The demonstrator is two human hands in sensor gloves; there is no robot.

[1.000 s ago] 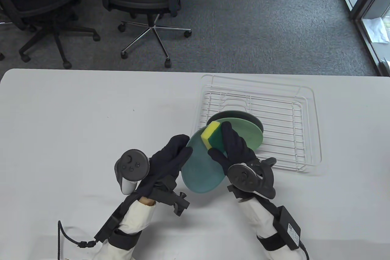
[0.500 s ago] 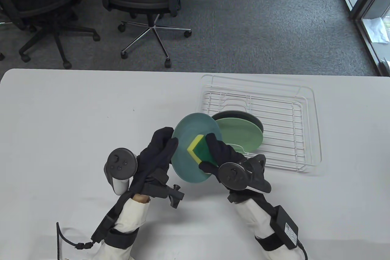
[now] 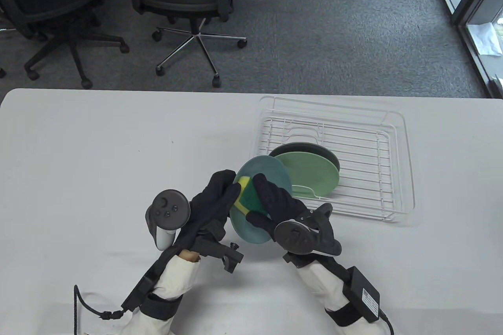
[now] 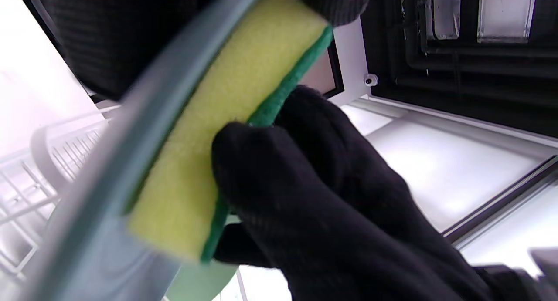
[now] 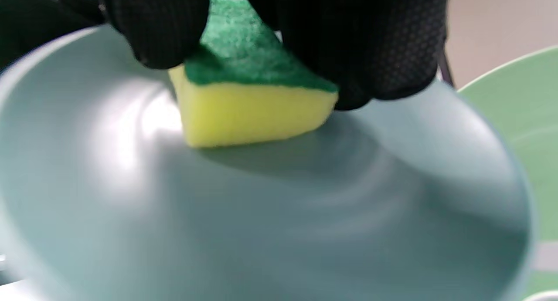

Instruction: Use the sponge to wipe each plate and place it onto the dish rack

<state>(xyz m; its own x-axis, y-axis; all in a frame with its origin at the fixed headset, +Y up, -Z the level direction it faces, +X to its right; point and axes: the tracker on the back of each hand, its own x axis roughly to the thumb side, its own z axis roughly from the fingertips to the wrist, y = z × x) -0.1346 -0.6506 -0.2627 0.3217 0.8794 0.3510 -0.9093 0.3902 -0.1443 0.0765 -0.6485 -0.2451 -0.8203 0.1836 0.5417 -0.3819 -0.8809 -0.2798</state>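
Observation:
My left hand [image 3: 214, 197] holds a teal plate [image 3: 271, 172] by its left rim, tilted up above the table. My right hand [image 3: 271, 201] grips a yellow and green sponge [image 3: 244, 193] and presses its yellow side against the plate's face. The right wrist view shows the sponge [image 5: 248, 92] on the teal plate [image 5: 261, 214], pinched between my fingers. In the left wrist view the sponge [image 4: 226, 118] lies flat against the plate's rim [image 4: 130, 131]. A light green plate [image 3: 314, 172] and a dark green plate [image 3: 302, 148] behind it stand in the white wire dish rack [image 3: 393, 162].
The dish rack takes up the table's right half, with free slots behind and to the right of the two plates. Office chairs [image 3: 188, 1] stand on the carpet beyond the table's far edge. A black power pack [image 3: 363, 295] is strapped to my right forearm.
The sponge slid from the plate's upper edge down and left across its face. The plate tipped more upright and both hands shifted slightly left, then back a little.

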